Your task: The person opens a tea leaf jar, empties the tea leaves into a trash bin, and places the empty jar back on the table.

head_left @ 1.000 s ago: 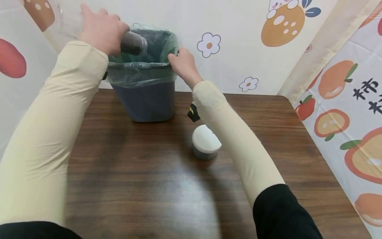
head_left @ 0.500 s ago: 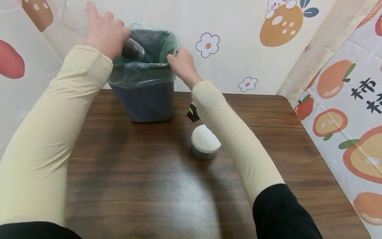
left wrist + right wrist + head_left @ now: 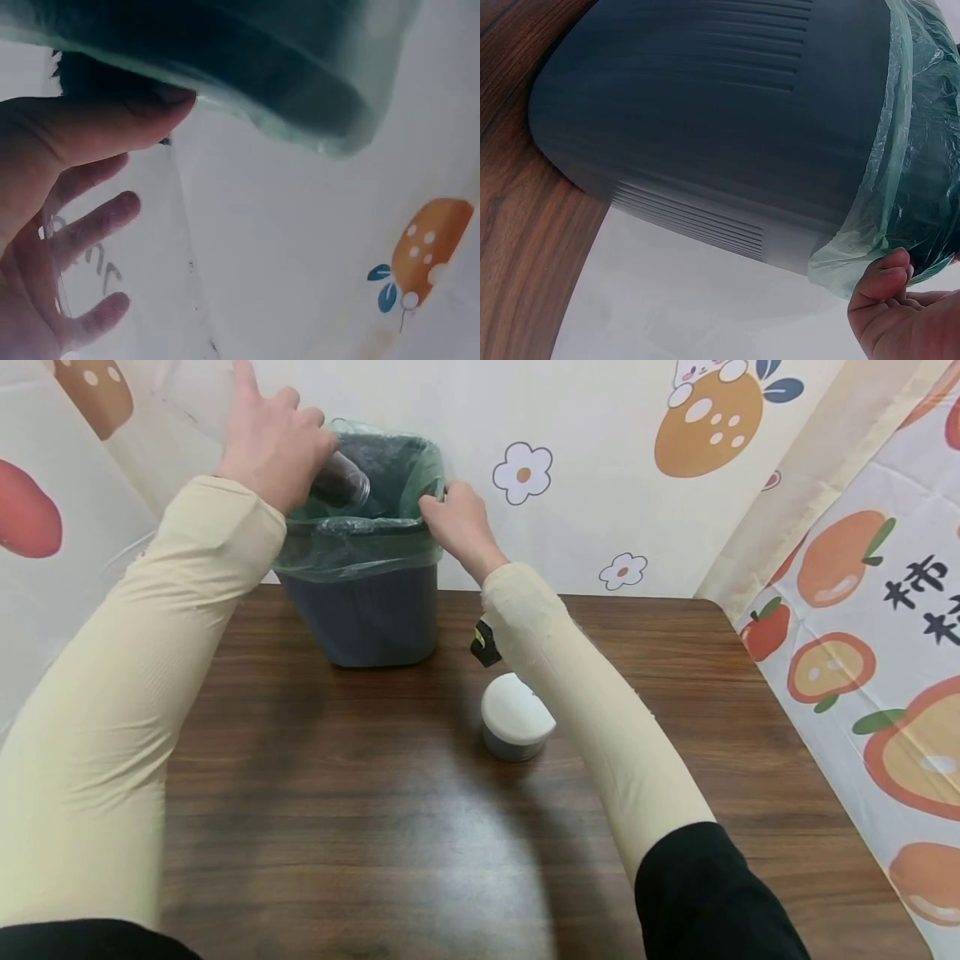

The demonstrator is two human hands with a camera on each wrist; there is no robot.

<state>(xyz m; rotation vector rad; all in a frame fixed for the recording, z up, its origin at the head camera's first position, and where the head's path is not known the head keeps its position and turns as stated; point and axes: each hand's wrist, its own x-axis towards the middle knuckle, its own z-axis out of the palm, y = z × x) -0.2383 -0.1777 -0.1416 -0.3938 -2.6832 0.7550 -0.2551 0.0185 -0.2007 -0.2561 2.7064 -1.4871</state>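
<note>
Writing first: out at three o'clock, the fruit-print cloth point(image 3: 911, 685) carried bold black characters point(image 3: 917, 579), the upper one looking like 柿, the lower sliced off by the edge! More turned up on the clear bottle point(image 3: 161, 247), grey lettering point(image 3: 91, 259) too smeared to read. The left hand point(image 3: 279, 447), between ten and eleven o'clock, was wrapped round that bottle, tilting its mouth toward four o'clock, into the opening of the blue-grey waste bin point(image 3: 367, 618). Dark contents point(image 3: 332, 489) showed near the mouth, their nature unclear. And at twelve o'clock, the right hand point(image 3: 461, 522) pinched the translucent green bin liner point(image 3: 352, 547) at the rim's four o'clock side, the folded skirt draped outside! Down at five o'clock on the wood-grain table point(image 3: 337, 827) sat a round white-topped piece point(image 3: 516, 714) with a grey lower band; lid or tub, impossible to tell. The bin's floor was hidden, and the bottle's base end washed out against the pale wall cloth point(image 3: 570, 543).
</note>
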